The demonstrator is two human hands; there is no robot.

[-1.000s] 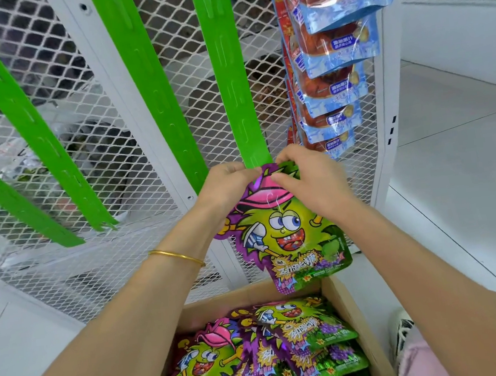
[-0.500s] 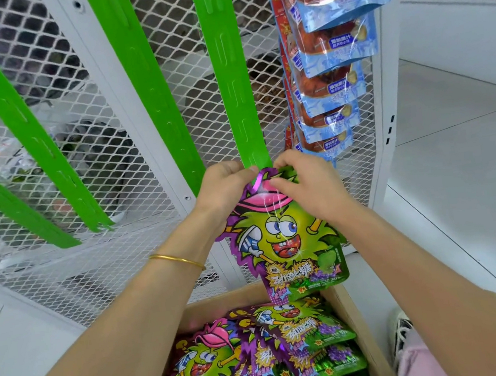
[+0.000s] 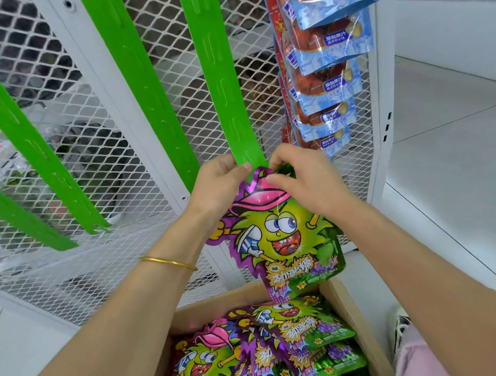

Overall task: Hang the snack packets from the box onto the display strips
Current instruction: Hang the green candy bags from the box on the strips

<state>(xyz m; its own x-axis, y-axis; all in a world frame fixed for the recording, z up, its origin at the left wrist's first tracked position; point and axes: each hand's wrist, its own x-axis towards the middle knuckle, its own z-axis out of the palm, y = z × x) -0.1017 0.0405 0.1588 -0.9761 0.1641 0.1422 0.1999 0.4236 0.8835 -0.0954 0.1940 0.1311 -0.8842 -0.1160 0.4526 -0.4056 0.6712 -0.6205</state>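
Note:
A green and purple snack packet (image 3: 281, 240) with a cartoon face hangs upright between my hands, its top edge at the bottom tip of a green display strip (image 3: 220, 75). My left hand (image 3: 218, 188) pinches the strip's tip and the packet's top left corner. My right hand (image 3: 305, 180) pinches the packet's top right, thumb on the pink hat print. Below, an open cardboard box (image 3: 353, 315) holds several more of the same packets (image 3: 291, 348). Whether the packet is hooked on the strip is hidden by my fingers.
Three more green strips, one of them (image 3: 136, 76) nearest, hang bare on the white mesh rack (image 3: 106, 161) to the left. A strip of blue and red packets (image 3: 328, 62) hangs full on the right. White floor (image 3: 458, 177) lies to the right; a shoe (image 3: 398, 328) is beside the box.
The packet and both hands have stayed at the strip's tip; the fingers shifted slightly along the packet's top edge. The view moved down a little.

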